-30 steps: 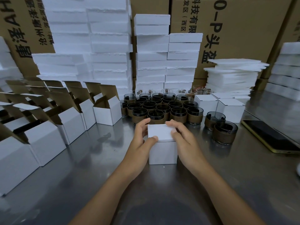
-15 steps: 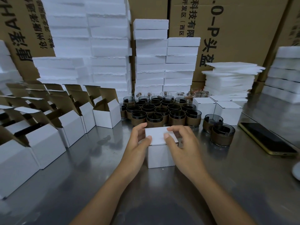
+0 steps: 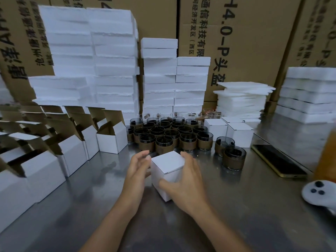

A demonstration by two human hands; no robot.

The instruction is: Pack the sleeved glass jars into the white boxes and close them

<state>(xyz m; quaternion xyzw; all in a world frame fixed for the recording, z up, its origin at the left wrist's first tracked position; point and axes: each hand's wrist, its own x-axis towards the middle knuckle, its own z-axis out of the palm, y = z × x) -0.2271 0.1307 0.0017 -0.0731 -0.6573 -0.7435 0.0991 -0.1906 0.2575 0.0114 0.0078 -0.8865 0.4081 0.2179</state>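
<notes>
On steel tabletop (image 3: 87,200) before cartons (image 3: 254,42), left hand (image 3: 135,172) and right hand (image 3: 187,184) grip a box (image 3: 167,161).

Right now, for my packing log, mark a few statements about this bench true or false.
The white box in front is closed. True.
The right hand grips that box. True.
The phone lies left of the sleeved jars. False: it lies to their right.
The row of boxes on the left is closed. False: their flaps stand open.
</notes>
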